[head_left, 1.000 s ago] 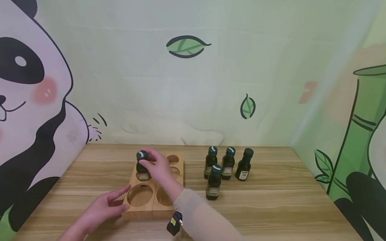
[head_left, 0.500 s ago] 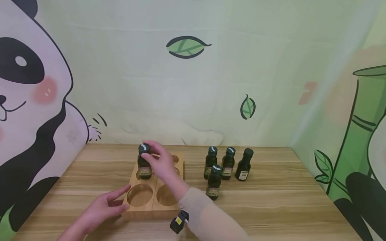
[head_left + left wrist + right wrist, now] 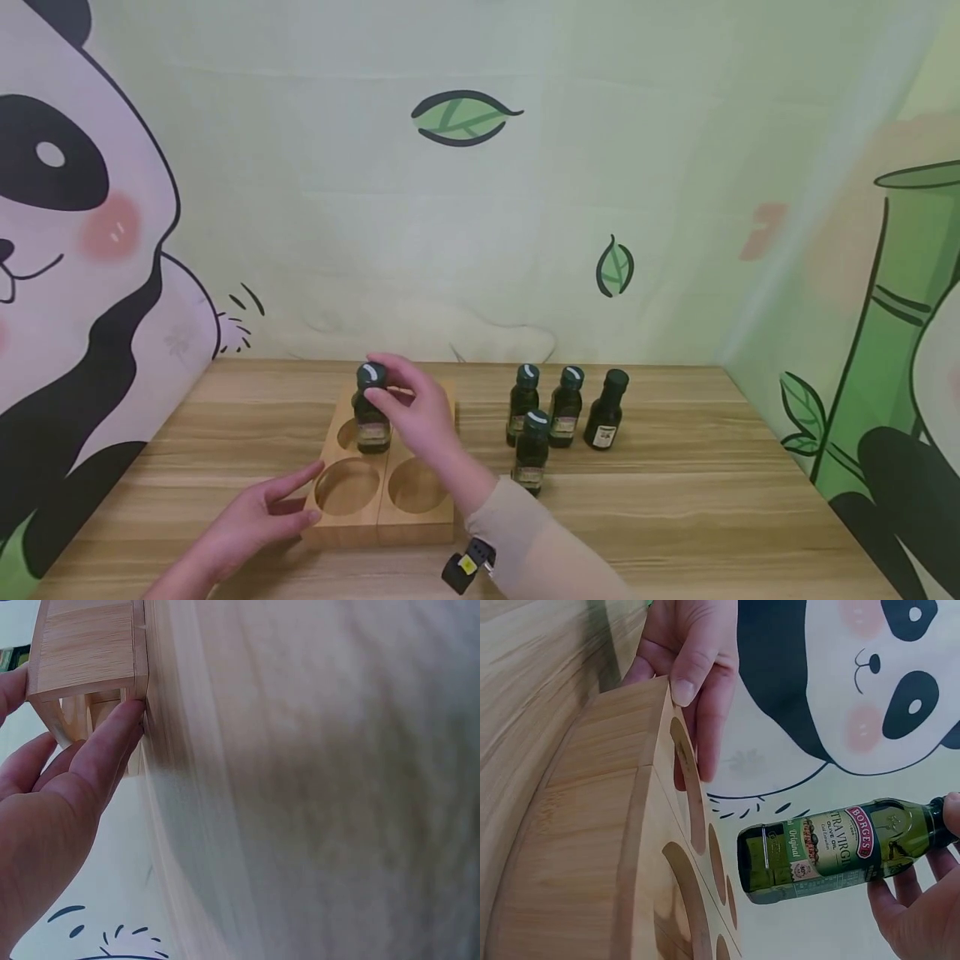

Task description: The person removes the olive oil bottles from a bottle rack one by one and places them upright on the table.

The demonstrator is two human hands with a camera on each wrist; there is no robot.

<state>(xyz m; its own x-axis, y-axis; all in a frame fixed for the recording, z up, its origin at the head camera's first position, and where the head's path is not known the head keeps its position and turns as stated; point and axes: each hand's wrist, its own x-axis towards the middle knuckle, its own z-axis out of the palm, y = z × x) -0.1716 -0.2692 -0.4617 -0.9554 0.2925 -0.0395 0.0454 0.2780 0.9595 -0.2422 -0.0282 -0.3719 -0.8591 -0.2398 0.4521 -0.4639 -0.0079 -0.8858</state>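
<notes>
My right hand (image 3: 422, 412) pinches a small dark green olive oil bottle (image 3: 372, 429) by its cap and neck. The bottle is upright over the rear left part of a wooden rack with round holes (image 3: 416, 533). In the right wrist view, a gap shows between the bottle's base (image 3: 759, 862) and the rack's top face, and its label reads extra virgin olive oil. My left hand (image 3: 255, 517) grips the rack's front left corner, thumb at the front and fingers along the side. The two front holes hold nothing; the rear holes are partly hidden by the right hand and bottle.
To the right of the rack stand several dark bottles on the wood-grain table (image 3: 675, 517): a near one (image 3: 531, 454), two behind it (image 3: 522, 406) and a longer-necked one (image 3: 605, 412). A panda-print backdrop (image 3: 480, 250) closes off the back and sides.
My right hand has lifted the bottle out of a rear left hole and moved it slightly right over the rack. The left hand stays at the corner.
</notes>
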